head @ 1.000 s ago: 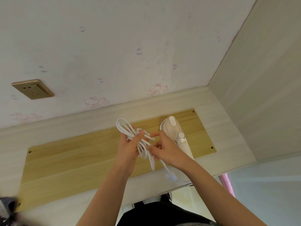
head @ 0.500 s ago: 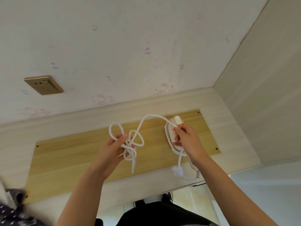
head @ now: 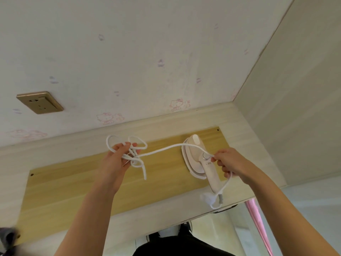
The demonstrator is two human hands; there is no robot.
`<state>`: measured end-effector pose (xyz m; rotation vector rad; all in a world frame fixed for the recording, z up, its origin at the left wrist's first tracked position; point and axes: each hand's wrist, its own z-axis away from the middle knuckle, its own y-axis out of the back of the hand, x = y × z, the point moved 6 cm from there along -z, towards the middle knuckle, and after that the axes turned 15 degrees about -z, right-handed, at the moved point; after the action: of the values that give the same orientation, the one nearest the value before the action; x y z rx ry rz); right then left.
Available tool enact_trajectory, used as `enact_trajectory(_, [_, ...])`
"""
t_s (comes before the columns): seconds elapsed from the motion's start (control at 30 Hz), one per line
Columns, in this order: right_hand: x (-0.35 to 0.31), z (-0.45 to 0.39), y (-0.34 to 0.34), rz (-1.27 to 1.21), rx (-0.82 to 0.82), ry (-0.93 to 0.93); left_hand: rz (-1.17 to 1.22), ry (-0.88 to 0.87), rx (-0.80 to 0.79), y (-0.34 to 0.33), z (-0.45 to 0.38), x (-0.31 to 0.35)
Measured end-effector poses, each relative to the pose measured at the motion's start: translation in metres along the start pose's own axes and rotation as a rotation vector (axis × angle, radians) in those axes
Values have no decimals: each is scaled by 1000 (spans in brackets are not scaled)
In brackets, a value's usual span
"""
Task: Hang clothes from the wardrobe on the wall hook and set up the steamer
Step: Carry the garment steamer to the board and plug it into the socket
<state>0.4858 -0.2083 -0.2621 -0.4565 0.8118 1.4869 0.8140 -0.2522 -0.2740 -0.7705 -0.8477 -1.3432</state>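
Observation:
A white handheld steamer (head: pixel 198 159) lies on the wooden desk (head: pixel 166 182), its head toward the wall. Its white power cord (head: pixel 166 149) stretches between my two hands. My left hand (head: pixel 118 159) holds the remaining tangled loops of cord above the desk's middle. My right hand (head: pixel 228 162) pinches the cord just right of the steamer's handle. From that hand the cord hangs down to the white plug (head: pixel 207 198) near the desk's front edge.
A gold wall socket (head: pixel 39 102) sits on the patterned wall at the left. A pale cabinet side (head: pixel 295 108) closes the desk on the right. Dark fabric (head: pixel 7 237) shows at the lower left corner. A pink strip (head: pixel 258 224) hangs below the desk at right.
My hands have drawn apart: the right hand moved right past the steamer, pulling a length of cord out of the bundle. The loops in my left hand are fewer.

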Motion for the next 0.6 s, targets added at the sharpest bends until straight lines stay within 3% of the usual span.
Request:
enact_trajectory(0.17, [-20, -11, -8, 29, 26, 90, -83, -60, -39, -10, -3, 18])
enact_trajectory(0.33, [-35, -16, -38, 25, -61, 89, -342, -174, 24, 0, -11, 40])
enact_trajectory(0.6, [-46, -13, -69, -13, -229, 76, -360, -345, 110, 16, -8, 81])
